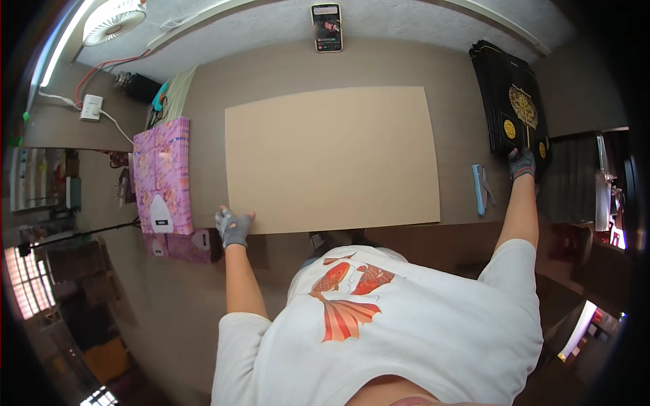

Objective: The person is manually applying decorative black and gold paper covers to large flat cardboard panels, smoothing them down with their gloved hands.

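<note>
A large plain brown cardboard sheet [332, 159] lies flat on the table in front of me. My left hand [233, 226], in a grey glove with bare fingertips, rests at the sheet's near left corner with its fingers apart. On the right, my right hand [522, 164], gloved the same way, reaches to the near edge of a stack of flat black pieces with gold print [501, 95]. Its fingers close on that edge, though they are partly hidden. Beside this arm lies a light blue box cutter [480, 189].
A stack of pink flowered flat pieces [162, 176] stands along the left. Behind it are turquoise-handled scissors [160, 97], a dark bottle [137, 88] and a white socket block [92, 107] with cords. A phone [328, 28] leans at the back; a white fan [114, 21] is far left.
</note>
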A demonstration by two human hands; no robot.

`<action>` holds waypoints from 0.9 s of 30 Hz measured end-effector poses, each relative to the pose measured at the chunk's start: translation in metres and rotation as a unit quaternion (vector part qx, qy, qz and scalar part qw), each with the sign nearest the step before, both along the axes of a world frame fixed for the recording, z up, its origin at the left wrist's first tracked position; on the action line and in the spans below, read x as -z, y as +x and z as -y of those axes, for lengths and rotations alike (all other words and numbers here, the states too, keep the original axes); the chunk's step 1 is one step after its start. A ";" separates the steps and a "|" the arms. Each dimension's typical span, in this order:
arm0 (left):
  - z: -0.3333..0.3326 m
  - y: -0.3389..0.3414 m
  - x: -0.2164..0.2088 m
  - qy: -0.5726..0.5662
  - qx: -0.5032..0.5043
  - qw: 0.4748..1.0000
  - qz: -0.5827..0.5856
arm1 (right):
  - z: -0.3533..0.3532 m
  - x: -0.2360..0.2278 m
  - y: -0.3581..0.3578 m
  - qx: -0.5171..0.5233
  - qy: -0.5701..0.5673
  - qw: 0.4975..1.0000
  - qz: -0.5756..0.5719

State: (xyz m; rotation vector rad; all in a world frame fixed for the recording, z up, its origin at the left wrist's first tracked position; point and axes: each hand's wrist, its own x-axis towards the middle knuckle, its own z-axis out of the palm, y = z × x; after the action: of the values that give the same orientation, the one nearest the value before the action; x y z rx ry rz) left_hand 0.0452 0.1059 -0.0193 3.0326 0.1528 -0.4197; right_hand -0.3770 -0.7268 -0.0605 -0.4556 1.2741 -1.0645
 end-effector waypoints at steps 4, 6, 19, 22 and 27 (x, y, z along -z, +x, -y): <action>-0.020 -0.006 -0.012 -0.047 -0.003 0.999 0.018 | -0.134 0.015 0.093 -0.116 -0.132 0.961 -0.215; -0.015 0.000 -0.004 -0.070 0.024 0.997 0.010 | -0.214 -0.005 0.092 -0.315 -0.133 0.931 -0.131; -0.062 0.093 -0.012 -0.396 0.060 0.891 -0.214 | -0.322 -0.023 0.091 -0.546 -0.152 0.749 -0.342; -0.060 0.087 -0.007 -0.437 -0.014 0.870 -0.230 | -0.311 -0.047 0.107 -0.518 0.082 0.847 -0.080; -0.052 0.079 -0.017 -0.415 0.010 0.881 -0.226 | -0.347 -0.078 0.148 -0.580 -0.040 0.788 -0.202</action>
State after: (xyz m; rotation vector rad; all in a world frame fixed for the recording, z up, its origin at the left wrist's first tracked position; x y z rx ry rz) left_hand 0.1244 0.1583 -0.0027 2.0578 -0.0345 -0.9102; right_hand -0.2291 -0.3802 0.0174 -1.3663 0.9899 0.0604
